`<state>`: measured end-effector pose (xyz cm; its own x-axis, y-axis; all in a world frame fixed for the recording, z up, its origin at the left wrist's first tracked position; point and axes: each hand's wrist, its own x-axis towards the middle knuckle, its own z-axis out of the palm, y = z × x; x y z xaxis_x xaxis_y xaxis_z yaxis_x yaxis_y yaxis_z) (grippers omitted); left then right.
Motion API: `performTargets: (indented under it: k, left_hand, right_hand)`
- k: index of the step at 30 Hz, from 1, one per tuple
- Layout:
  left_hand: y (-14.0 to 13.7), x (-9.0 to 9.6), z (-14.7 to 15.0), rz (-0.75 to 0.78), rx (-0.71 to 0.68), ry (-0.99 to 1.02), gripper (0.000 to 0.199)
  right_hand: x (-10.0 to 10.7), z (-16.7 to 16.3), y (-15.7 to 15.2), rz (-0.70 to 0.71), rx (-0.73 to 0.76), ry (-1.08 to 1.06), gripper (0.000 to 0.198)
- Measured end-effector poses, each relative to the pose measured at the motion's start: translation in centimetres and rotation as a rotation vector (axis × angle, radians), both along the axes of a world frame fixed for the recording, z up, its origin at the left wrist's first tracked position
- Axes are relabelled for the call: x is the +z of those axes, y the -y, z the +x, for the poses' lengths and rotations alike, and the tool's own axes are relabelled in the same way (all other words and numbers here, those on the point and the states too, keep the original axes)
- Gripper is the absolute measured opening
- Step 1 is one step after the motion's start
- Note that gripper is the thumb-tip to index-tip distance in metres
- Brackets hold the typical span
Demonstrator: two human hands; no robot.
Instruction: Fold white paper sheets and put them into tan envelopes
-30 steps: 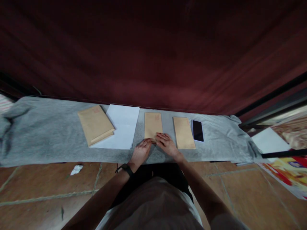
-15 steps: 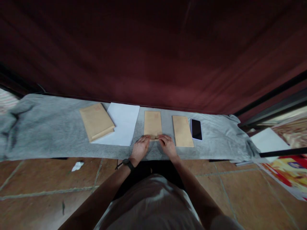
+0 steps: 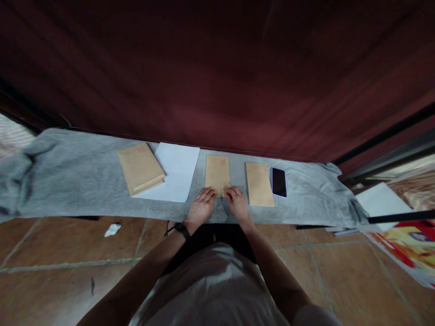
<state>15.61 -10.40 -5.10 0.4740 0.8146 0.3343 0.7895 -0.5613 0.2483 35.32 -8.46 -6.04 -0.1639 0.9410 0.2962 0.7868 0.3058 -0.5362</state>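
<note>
A brown paper envelope (image 3: 218, 172) lies flat in the middle of the grey cloth, with a faint reddish print near its far right corner. At its near left corner, my left hand (image 3: 203, 203) has its fingers curled down on the paper. My right hand (image 3: 236, 202) pinches at the near right corner, its fingertips bent together. Between the two hands the near edge of the envelope shows as a flat strip. More brown envelopes (image 3: 260, 183) lie just right of my right hand.
To the left, larger brown envelopes (image 3: 139, 165) overlap a stack of white paper (image 3: 178, 170). A phone (image 3: 279, 182) with a dark screen lies at the right. Grey cloth (image 3: 78, 176) covers the narrow surface, and a dark red curtain (image 3: 217, 99) hangs behind it.
The near edge of the envelope, upturned before, now lies flatter under my fingers. Both hands have shifted slightly away from me. The view has tilted a little.
</note>
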Motion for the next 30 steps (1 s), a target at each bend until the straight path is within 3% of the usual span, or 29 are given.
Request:
performTargets:
  k: [5, 9, 19, 24, 30]
  left_hand:
    - [1.7, -0.4, 1.1, -0.016, 0.05, -0.04, 0.051]
    - [2.6, -0.3, 1.2, -0.06, 0.086, -0.086, 0.058]
    - [2.8, 0.1, 1.8, -0.098, 0.167, -0.112, 0.057]
    - [2.5, 0.1, 3.7, -0.124, 0.058, -0.111, 0.058]
    - [2.2, 0.1, 3.6, -0.138, 0.023, -0.147, 0.059]
  right_hand:
    - [0.3, -2.1, 2.0, 0.062, 0.073, 0.109, 0.035]
    - [0.1, -3.3, 4.2, 0.034, 0.121, 0.177, 0.046]
    - [-0.2, 0.0, 4.7, 0.0, 0.076, 0.233, 0.047]
    - [-0.4, -0.6, 4.9, 0.013, 0.064, 0.235, 0.048]
    - [-0.6, -0.3, 5.0, 0.027, 0.093, 0.215, 0.05]
